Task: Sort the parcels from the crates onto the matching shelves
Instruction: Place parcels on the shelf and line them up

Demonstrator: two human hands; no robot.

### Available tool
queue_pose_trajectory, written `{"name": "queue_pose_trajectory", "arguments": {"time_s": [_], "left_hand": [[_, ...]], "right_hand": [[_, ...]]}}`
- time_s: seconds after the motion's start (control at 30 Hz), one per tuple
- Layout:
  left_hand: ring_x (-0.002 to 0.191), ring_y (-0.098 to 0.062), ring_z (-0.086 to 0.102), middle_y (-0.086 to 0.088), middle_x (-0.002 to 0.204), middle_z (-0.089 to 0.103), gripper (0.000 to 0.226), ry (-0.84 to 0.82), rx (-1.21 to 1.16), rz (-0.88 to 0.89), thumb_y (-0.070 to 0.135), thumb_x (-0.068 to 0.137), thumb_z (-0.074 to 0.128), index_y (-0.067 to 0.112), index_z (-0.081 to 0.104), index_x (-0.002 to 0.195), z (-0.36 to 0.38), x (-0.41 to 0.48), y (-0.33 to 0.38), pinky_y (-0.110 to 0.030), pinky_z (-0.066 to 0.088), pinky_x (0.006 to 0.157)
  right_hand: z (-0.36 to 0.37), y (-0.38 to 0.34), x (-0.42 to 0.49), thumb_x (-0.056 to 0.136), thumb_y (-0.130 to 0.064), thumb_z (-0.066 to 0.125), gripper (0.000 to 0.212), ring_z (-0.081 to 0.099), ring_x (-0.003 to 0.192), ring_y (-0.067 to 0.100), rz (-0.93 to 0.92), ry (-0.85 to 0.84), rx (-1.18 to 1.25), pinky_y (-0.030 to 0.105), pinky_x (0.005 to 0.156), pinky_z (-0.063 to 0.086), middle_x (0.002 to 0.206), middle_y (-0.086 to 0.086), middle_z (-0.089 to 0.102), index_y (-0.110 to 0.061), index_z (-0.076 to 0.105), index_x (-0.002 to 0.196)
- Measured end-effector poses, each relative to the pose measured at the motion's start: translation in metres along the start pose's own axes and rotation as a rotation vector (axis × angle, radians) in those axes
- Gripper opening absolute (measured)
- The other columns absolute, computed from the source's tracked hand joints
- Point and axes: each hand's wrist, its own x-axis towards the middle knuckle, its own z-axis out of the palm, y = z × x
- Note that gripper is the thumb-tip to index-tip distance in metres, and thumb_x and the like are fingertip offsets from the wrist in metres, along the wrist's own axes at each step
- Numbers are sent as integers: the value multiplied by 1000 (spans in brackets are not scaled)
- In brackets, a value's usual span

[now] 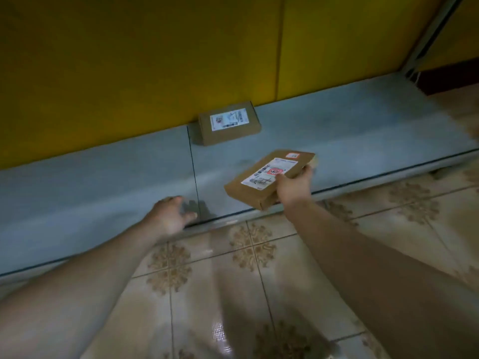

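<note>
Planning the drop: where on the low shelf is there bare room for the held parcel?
Shelf is bare right of the resting parcel, from back panel to front lip. Left of the seam also bare, except the left hand at the front lip. Crowded only at the back by the seam, where the resting parcel sits. Right hand grips the held parcel.

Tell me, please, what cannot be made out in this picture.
Head view:
- Label on the held parcel: print blurred, partly under the right hand.
- Label on the far parcel: too small to read.
- The crates: out of frame.
- The shelf: left end cut off by the frame.
</note>
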Motion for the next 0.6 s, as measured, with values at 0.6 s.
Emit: {"name": "queue_pose_trajectory", "arguments": {"time_s": [0.6], "left_hand": [[149,-23,-10,6,162,-9,76,273,164,11,72,91,25,34,4,153,96,95,-87,-59,4,116]], "right_hand": [[26,77,44,87,-63,57,79,21,145,31,-703,-176,-1284,45,118,19,158,9,24,-31,29,153]]}}
